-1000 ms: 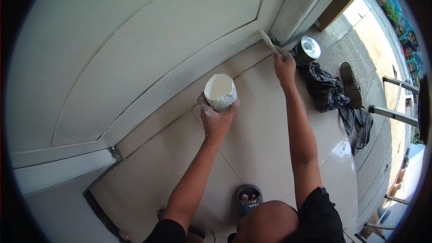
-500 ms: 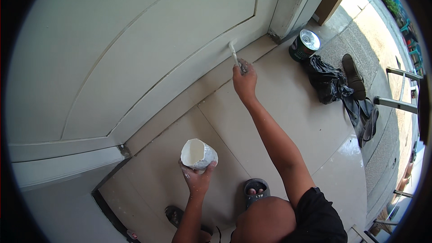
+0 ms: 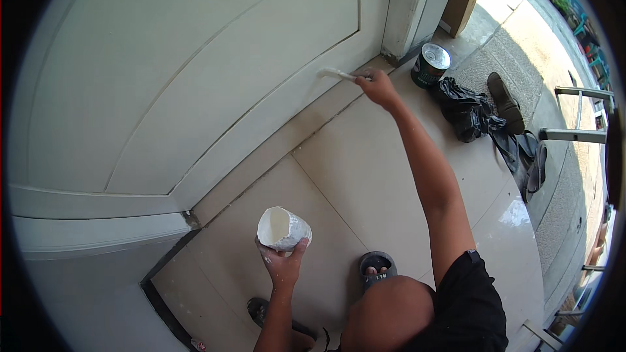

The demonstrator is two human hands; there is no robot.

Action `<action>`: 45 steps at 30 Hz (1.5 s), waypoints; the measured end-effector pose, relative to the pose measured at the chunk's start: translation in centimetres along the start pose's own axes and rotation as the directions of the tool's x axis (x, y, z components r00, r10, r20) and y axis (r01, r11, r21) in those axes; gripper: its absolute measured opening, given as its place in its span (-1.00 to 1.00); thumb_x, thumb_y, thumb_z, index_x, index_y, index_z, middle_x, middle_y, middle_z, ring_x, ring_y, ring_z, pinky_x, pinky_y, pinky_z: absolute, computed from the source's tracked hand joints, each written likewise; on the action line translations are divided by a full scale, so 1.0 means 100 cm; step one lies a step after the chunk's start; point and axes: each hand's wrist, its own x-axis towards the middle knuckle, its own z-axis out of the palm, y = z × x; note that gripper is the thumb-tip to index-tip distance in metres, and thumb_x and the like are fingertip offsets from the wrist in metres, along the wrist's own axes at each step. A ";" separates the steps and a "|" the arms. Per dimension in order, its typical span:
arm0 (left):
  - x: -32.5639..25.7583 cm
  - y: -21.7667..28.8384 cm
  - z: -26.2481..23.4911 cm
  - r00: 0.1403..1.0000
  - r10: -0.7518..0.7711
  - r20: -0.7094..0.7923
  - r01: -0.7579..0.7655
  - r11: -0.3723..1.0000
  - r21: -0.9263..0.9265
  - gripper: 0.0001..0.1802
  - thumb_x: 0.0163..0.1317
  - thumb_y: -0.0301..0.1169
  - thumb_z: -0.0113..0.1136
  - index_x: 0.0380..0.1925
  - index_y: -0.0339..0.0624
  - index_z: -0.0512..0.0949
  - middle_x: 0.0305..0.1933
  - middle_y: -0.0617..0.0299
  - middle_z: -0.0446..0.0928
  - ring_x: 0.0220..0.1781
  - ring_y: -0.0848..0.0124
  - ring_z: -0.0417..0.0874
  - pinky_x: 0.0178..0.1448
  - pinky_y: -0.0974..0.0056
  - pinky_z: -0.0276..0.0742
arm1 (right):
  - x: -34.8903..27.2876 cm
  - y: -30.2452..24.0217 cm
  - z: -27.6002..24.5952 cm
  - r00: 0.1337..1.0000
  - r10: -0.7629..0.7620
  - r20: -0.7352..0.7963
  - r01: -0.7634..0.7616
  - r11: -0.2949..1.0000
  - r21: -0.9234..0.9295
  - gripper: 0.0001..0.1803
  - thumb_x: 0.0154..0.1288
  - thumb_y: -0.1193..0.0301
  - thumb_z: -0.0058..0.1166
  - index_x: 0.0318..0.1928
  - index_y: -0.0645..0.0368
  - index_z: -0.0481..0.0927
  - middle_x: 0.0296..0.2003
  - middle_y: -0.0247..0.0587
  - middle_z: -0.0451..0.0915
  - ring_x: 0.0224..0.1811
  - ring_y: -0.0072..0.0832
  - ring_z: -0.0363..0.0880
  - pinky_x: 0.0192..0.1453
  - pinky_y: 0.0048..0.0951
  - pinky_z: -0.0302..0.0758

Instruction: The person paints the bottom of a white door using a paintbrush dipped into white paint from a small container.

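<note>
My right hand is closed round the handle of a paintbrush, arm stretched out ahead. The brush's pale bristles touch the lower rail of a white panelled door. Lower down, my left hand grips a paint-smeared white container from below and the side. Its open top tilts toward the door, and pale paint coats the inside. White specks of paint dot my left wrist and fingers.
A dark paint can with a silvery lid stands by the door frame. Beside it lie a black plastic bag, a dark shoe and sandals. A metal ladder is at the right. Beige tiles cover the floor.
My right hand has moved right and slightly up, and the brush has swung from steep to nearly level, its bristles further left on the door. The container stays in my left hand.
</note>
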 end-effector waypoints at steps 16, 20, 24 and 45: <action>-0.010 -0.008 -0.018 0.998 -0.029 -0.056 0.034 0.996 0.087 0.08 0.03 -0.50 0.63 0.42 -0.28 0.06 0.42 -0.08 0.23 0.46 0.05 0.40 0.49 -0.04 0.51 | -0.049 -0.017 0.107 0.881 0.074 -0.467 -0.025 0.994 0.111 -0.62 0.27 0.33 0.25 0.00 0.35 0.73 -0.25 0.23 0.64 -0.13 0.09 0.64 0.02 -0.05 0.56; -0.008 -0.010 -0.018 0.999 -0.001 -0.046 0.005 0.996 0.093 0.09 0.03 -0.51 0.63 0.43 -0.28 0.05 0.43 -0.09 0.22 0.47 0.04 0.39 0.50 -0.05 0.51 | -0.094 -0.038 0.111 0.986 -0.160 0.053 0.155 0.984 0.083 -0.62 0.25 0.30 0.25 0.01 0.26 0.76 -0.25 0.18 0.66 -0.12 0.06 0.65 0.05 -0.11 0.58; -0.011 -0.004 -0.004 1.000 -0.002 -0.007 0.002 0.995 0.099 0.09 0.02 -0.52 0.63 0.43 -0.28 0.05 0.44 -0.09 0.20 0.48 0.03 0.37 0.50 -0.06 0.51 | -0.029 0.003 0.036 0.998 -0.053 0.023 0.053 0.998 0.026 -0.64 0.25 0.23 0.27 -0.04 0.17 0.80 -0.16 0.20 0.71 -0.09 0.00 0.71 0.07 -0.12 0.60; -0.013 -0.009 -0.011 1.000 -0.007 -0.009 0.008 0.995 0.102 0.08 0.05 -0.56 0.59 0.44 -0.30 0.02 0.46 -0.10 0.19 0.49 0.01 0.36 0.52 -0.07 0.49 | -0.046 -0.010 0.035 0.971 -0.217 0.096 0.222 0.974 -0.041 -0.65 0.27 0.28 0.24 0.00 0.18 0.78 -0.17 0.19 0.67 -0.05 0.05 0.65 0.09 -0.10 0.57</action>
